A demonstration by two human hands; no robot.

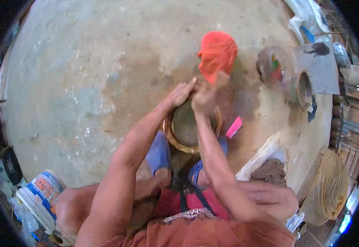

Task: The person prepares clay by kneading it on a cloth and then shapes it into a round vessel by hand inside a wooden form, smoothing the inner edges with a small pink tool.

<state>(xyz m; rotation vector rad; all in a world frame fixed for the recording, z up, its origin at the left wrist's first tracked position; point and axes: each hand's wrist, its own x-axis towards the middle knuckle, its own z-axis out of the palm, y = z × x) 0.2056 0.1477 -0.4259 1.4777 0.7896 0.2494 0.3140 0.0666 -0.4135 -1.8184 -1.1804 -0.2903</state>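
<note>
A round brown ring point(179, 146), like a clay rim or hoop, lies on the floor between my feet. Its far edge is hidden under my hands. My left hand point(181, 94) rests at that far edge, fingers stretched out and pointing away from me. Right beside it is my right hand point(205, 97), smeared by motion, so what its fingers do is unclear. Just beyond both hands an orange-red cloth or bag point(217, 51) lies crumpled. A small bright pink piece point(234, 126) sits right of the ring.
At the right stand a clay-coloured pot point(265, 66), another round rim point(304, 88) and a grey board point(317, 70). A white sack point(264, 154) holding dark clay-like material lies near my right knee. A yellowish bag point(328, 189) is farther right; a blue-and-white bucket point(43, 193) stands at left.
</note>
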